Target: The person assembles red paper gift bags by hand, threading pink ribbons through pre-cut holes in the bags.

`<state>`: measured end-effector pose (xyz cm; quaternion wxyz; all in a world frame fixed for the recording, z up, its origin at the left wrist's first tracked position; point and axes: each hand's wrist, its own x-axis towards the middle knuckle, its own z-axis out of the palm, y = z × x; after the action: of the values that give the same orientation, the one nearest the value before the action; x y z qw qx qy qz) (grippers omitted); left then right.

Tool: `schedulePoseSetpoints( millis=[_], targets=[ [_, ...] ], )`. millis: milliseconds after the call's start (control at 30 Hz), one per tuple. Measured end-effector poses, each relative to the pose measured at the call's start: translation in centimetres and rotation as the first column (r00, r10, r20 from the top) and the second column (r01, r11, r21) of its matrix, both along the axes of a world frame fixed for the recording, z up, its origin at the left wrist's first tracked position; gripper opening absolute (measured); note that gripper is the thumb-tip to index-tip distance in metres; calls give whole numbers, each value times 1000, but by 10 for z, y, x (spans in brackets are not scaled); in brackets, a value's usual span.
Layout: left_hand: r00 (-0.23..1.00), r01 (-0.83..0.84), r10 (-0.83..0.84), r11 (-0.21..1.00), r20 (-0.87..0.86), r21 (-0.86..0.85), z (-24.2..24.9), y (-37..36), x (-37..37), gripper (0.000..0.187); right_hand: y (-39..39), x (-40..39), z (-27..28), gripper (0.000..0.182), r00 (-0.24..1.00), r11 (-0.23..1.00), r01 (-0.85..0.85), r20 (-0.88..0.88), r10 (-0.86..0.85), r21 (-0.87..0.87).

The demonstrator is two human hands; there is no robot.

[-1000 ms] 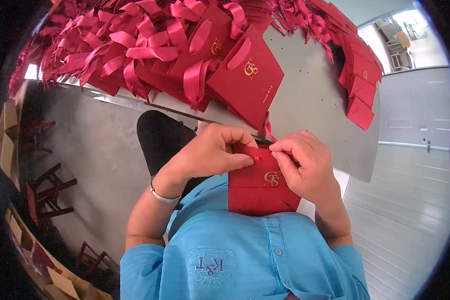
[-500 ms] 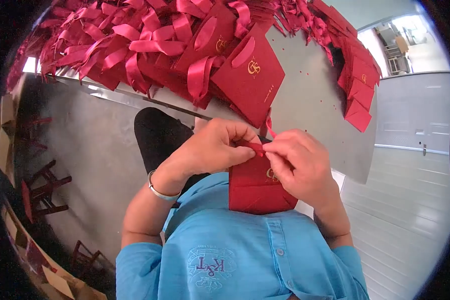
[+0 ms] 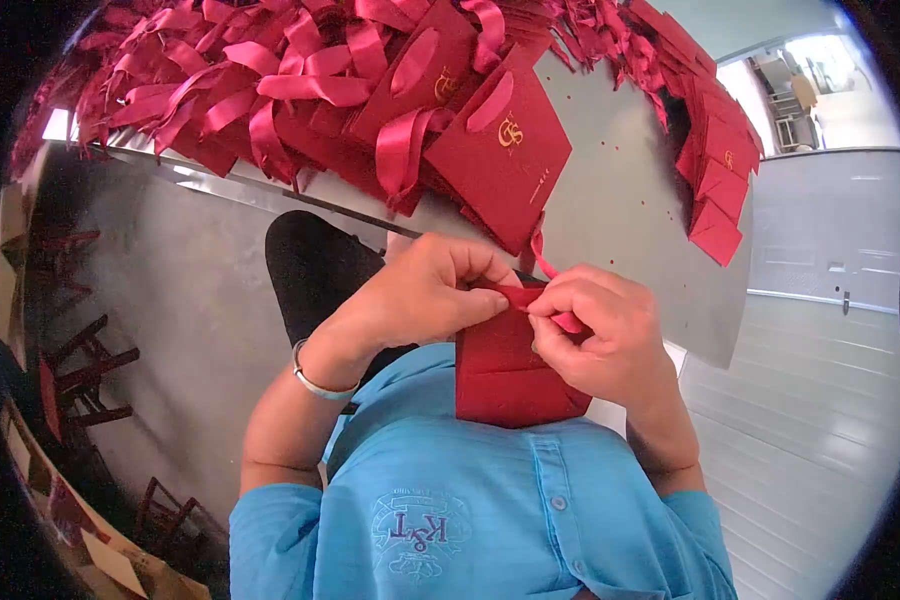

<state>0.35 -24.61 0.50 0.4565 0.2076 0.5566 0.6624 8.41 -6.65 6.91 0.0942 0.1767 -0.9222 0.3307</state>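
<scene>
**A:** Head view, looking down the person's chest. What are the hands on?

**B:** Both are on a small red paper bag [image 3: 510, 375] held against the blue shirt [image 3: 490, 510], just below the near edge of the worktop [image 3: 620, 200]. The left hand [image 3: 425, 295] has its grip pressed together on the bag's top edge, thumb and fingers pinching there.

**A:** And the right hand?

**B:** The right hand [image 3: 595, 335] sits on the bag's upper right part, covering most of the gold logo. Its grip is pinched on a red ribbon [image 3: 540, 262]; the ribbon runs from the fingertips upward in a thin curl toward the worktop. The two hands' fingertips meet at the bag's top edge.

**A:** Anything on the wrist?

**B:** A thin bracelet [image 3: 315, 378] on the left wrist.

**A:** What lies on the worktop?

**B:** A large heap of ribboned bags [image 3: 270, 90] across the far side, all red with satin handles. One flat bag with a gold logo [image 3: 500, 150] lies closest to the hands, overhanging the near edge. To the right, a stack of flat red bags [image 3: 720, 180] lies near the worktop's right edge. Tiny red dots are scattered on the bare grey surface between them.
</scene>
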Motion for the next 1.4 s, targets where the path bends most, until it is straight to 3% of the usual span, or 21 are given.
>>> schedulePoseSetpoints(
  millis=[100, 267, 400, 567, 667, 1000, 1100, 1167, 1200, 1233, 1267, 1333, 1367, 1400],
  targets=[
    [999, 9, -9, 1000, 34, 0, 1, 0, 0, 14, -2, 1, 1, 17, 999, 1000, 19, 25, -20, 16],
    [991, -40, 45, 998, -126, 43, -8, 3, 5, 15, -10, 3, 4, 14, 996, 986, 79, 16, -82, 145],
    [995, -44, 45, 999, -92, 8, 2, 3, 5, 15, -18, 5, 8, 14, 992, 973, 109, 33, -118, 203],
    [999, -18, 19, 1000, -48, 25, 2, 5, 5, 14, -22, 8, -3, 15, 987, 956, 145, -103, -123, 253],
    [996, -47, 48, 999, -78, 18, 4, 7, 7, 14, -21, 8, 0, 15, 988, 947, 150, -65, -136, 285],
    [974, -58, 38, 995, -224, -81, 21, 4, 9, 17, -9, 4, 11, 14, 987, 950, 153, -4, -158, 272],
    [966, -85, 55, 990, -251, -111, 24, 5, 12, 17, 14, -2, 23, 14, 995, 995, 49, 82, -55, 82],
    [961, -82, 45, 988, -274, -128, 26, 7, 13, 19, 25, -3, 30, 16, 900, 976, 121, 435, -30, -183],
    [959, -70, 30, 989, -283, -129, 23, 8, 15, 19, 29, -18, 34, 16, 733, 920, 243, 679, 33, -306],
    [923, -114, 75, 990, -378, -83, 17, 9, 20, 19, 33, -24, 31, 16, 740, 916, 253, 672, 23, -310],
    [875, -154, 122, 988, -469, -30, 14, 10, 24, 20, 38, -28, 24, 17, 738, 929, 158, 665, 113, -334],
    [869, -181, 130, 982, -477, -61, 22, 13, 28, 19, 43, -36, 19, 21, 722, 951, 2, 659, 212, -309],
    [867, -223, 154, 970, -474, -94, 27, 14, 31, 18, 44, -41, 20, 21, 733, 951, 13, 650, 201, -310],
    [864, -266, 178, 955, -472, -127, 30, 15, 33, 18, 45, -46, 21, 22, 626, 943, 1, 736, 259, -333]
  ],
)
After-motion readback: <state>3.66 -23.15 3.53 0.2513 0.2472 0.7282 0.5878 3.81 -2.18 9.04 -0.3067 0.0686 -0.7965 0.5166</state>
